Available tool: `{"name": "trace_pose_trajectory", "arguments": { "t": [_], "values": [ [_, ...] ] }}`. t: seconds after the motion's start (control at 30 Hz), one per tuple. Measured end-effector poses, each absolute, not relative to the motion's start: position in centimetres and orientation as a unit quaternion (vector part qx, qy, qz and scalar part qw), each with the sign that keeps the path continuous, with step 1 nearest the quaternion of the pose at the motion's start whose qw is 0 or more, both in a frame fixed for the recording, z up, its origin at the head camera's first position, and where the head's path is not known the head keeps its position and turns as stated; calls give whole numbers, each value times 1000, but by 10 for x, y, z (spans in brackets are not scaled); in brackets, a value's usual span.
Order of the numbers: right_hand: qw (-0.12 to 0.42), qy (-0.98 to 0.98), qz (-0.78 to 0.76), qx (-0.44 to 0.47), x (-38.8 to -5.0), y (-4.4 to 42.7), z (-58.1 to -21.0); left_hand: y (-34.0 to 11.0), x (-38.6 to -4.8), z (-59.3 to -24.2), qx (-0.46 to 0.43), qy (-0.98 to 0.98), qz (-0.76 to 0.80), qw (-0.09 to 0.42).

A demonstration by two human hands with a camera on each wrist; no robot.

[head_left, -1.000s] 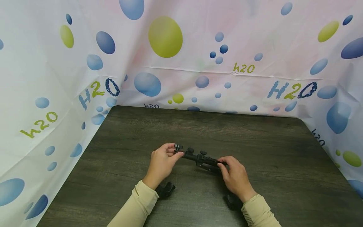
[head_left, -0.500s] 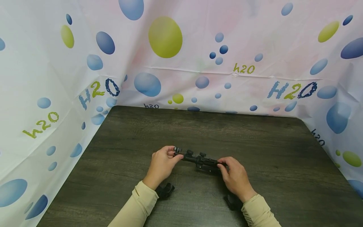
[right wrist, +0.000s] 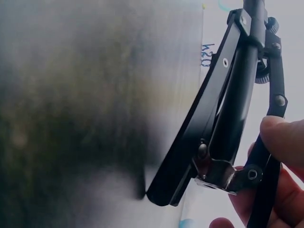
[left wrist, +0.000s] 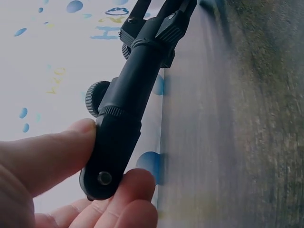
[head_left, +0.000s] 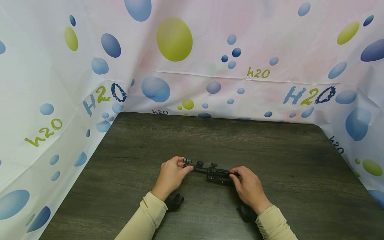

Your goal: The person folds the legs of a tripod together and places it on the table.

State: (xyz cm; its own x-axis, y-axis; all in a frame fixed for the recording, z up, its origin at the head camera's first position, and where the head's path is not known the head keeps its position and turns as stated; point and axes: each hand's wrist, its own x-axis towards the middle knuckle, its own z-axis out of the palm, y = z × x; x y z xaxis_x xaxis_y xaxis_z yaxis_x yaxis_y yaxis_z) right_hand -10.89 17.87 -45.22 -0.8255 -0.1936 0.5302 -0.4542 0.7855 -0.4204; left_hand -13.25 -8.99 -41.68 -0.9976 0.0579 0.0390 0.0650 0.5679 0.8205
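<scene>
A small black folding tripod (head_left: 211, 170) is held above the table between my two hands, tilted a little down to the right. At its head end, my left hand (head_left: 171, 175) pinches the pivoting tip; the left wrist view shows thumb and fingertips on either side of the black tip (left wrist: 107, 156), near a knurled knob (left wrist: 97, 98). My right hand (head_left: 250, 188) grips one leg (right wrist: 277, 71) between thumb and fingers at the other end. Another leg (right wrist: 199, 121) stands angled out from the centre tube (right wrist: 235, 104), with a metal brace (right wrist: 216, 173) at its foot.
The dark wood-grain table (head_left: 216, 133) spreads out around both hands. A white sheet (head_left: 204, 26) with coloured dots and lettering stands behind and at both sides. Black devices sit under the left wrist (head_left: 175, 201) and right wrist (head_left: 247, 213).
My left hand and the tripod's head end have sunk slightly. The leg underside seen below the tripod looks closer to its body than a second ago. My right hand has hardly moved.
</scene>
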Motion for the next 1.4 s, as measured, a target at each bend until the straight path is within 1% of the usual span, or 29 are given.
{"name": "trace_pose_trajectory", "arguments": {
  "t": [0.2,0.5,0.83,1.2,1.4],
  "values": [
    [222,-920,274,170,-109,179,-452,-90,-133,-420,-30,-892,-451,-4],
    [196,-928,276,159,-109,178,-452,-91,-135,-424,-15,-905,-423,-41],
    [180,-934,266,155,-108,176,-452,-91,-137,-430,0,-914,-400,-63],
    [182,-934,263,156,-109,175,-452,-91,-139,-433,1,-918,-389,-73],
    [173,-936,265,153,-109,174,-452,-91,-140,-434,2,-922,-381,-75]
  ]
}}
